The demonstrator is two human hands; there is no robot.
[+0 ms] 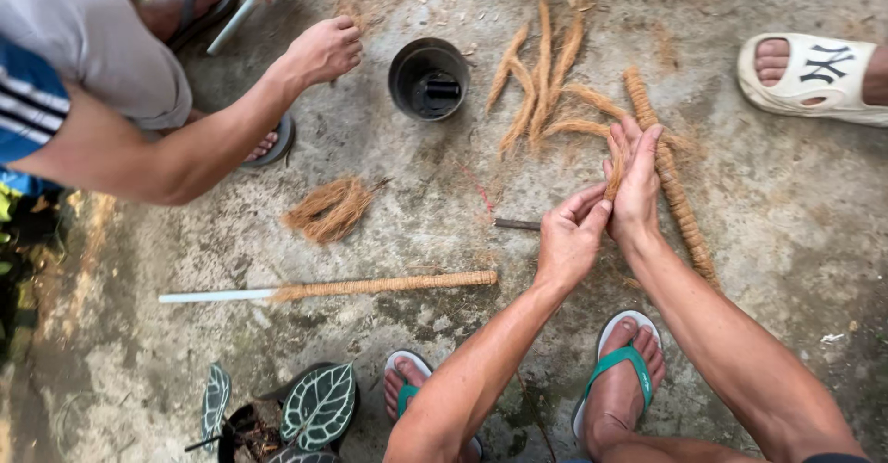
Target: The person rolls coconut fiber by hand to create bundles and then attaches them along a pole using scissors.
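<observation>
Fibre is the weak point here: the strand of coconut coir (614, 162) pinched between the two hands looks loose and dry, and my guess is that uneven pressure could let it fray or slip apart, scattering bits onto the concrete floor (795, 232). The left hand (572, 239) is mostly closed, its fingers curled with thumb and fingertips nipping the lower end of the strand. The right hand (636, 185) is flatter, fingers stretched out almost straight and pressed against the strand's upper part, so the coir sits held between both hands, right of centre and a little off the floor. Just beside and behind the right hand lies a long coir-wrapped pole (671, 185), running from far to near; a snag against it seems possible since the hands work so close. Further off, to the left of that pole, a fan of twisted coir strands (541, 79) lies on the floor, near a black plastic pot (428, 77). A small dark stick (516, 224) lies just left of the left hand. Nearer, a white pipe partly wrapped in coir (370, 287) lies crosswise, with a loose coir bundle (330, 209) beyond it. Another person's hand (324, 49) reaches in from the far left, well apart. A dark-leaved plant with pale veins (319, 406) sits at the near edge.
</observation>
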